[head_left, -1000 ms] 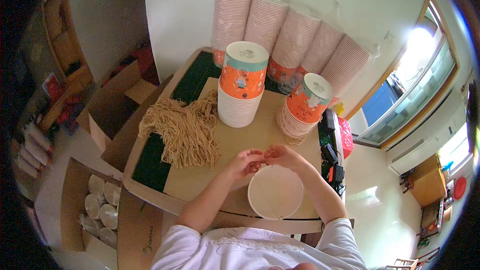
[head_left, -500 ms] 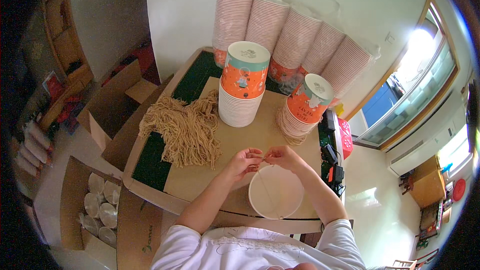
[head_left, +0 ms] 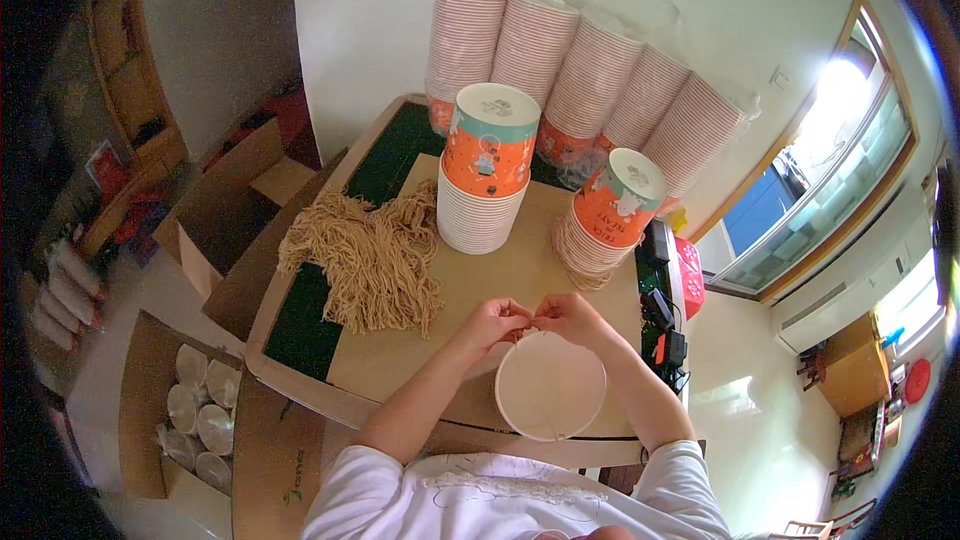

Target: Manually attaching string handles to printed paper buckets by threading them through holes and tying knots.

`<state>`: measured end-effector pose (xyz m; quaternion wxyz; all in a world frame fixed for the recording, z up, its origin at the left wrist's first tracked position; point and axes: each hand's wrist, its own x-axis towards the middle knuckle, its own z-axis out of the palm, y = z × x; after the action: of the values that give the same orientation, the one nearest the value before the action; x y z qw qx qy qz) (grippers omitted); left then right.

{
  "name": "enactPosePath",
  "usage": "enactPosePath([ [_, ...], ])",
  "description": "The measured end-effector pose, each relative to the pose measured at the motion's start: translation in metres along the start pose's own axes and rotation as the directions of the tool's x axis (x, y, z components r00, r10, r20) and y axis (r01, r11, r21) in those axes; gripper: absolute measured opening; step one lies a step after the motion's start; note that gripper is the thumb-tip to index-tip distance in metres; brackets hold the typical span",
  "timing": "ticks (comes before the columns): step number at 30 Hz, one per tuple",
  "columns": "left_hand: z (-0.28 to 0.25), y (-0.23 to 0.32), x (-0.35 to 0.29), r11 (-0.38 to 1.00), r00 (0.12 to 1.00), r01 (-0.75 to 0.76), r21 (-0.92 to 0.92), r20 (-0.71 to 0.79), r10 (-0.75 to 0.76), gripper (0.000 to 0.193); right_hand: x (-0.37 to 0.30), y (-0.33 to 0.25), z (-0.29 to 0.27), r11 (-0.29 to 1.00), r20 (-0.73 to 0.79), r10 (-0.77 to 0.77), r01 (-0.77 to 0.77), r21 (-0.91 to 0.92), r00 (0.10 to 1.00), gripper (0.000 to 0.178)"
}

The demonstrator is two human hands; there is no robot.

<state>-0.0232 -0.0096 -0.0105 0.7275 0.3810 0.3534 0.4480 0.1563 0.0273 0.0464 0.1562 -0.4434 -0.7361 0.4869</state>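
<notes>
- At the near surface edge: left hand and right hand meet, fingertips pinched together on something too small to tell.
- White bowl sits just near of both hands, equally close.
- Noodle pile lies far-left, nearer the left hand.

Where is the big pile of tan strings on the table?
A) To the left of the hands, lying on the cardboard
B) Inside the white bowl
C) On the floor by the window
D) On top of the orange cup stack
A: the pile of tan strings lies on the cardboard sheet, to the left of the left hand and right hand, which meet over the rim of the white bowl.
</notes>
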Motion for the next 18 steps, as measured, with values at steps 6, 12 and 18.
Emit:
enactPosePath([
  [6, 0.001, 0.005, -0.003, 0.986, 0.997, 0.010, 0.164, -0.073, 0.002, 0.015, -0.004, 0.006, 0.000, 0.999, -0.043, -0.024, 0.022, -0.047, 0.999, 0.012],
  [12, 0.001, 0.007, -0.009, 0.999, 0.999, -0.031, -0.022, -0.042, 0.030, 0.024, -0.003, -0.002, 0.001, 0.999, -0.026, -0.001, 0.000, -0.032, 1.000, 0.012],
  [18, -0.005, -0.002, -0.006, 0.993, 0.997, 0.059, -0.107, -0.034, -0.063, 0.015, -0.002, 0.000, 0.002, 0.999, -0.025, -0.006, 0.006, -0.038, 1.000, 0.011],
])
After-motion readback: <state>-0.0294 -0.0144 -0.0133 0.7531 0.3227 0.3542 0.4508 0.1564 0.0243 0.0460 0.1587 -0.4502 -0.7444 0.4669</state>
